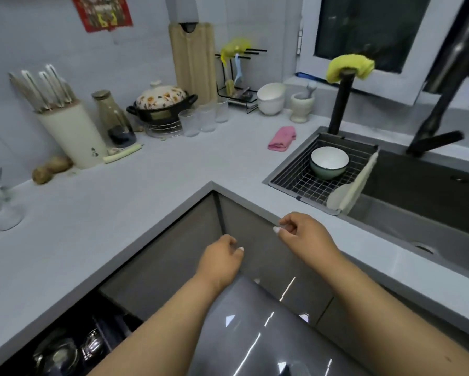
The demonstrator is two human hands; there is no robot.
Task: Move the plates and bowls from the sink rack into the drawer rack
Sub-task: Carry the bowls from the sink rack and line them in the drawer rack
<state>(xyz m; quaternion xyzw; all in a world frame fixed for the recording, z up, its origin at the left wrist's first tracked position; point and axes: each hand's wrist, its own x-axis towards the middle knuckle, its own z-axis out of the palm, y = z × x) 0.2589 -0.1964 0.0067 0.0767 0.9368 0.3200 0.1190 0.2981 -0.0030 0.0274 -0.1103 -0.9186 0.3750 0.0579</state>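
Bowl [329, 162]: last in sink rack [295, 183], awaiting transfer; left hand [222, 260], right hand [299, 233] loosely curled, empty

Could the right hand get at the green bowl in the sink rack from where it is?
Probably yes. The right hand holds nothing, and the green bowl sits upright and alone in the sink rack, open from above. Only bare countertop lies between them.
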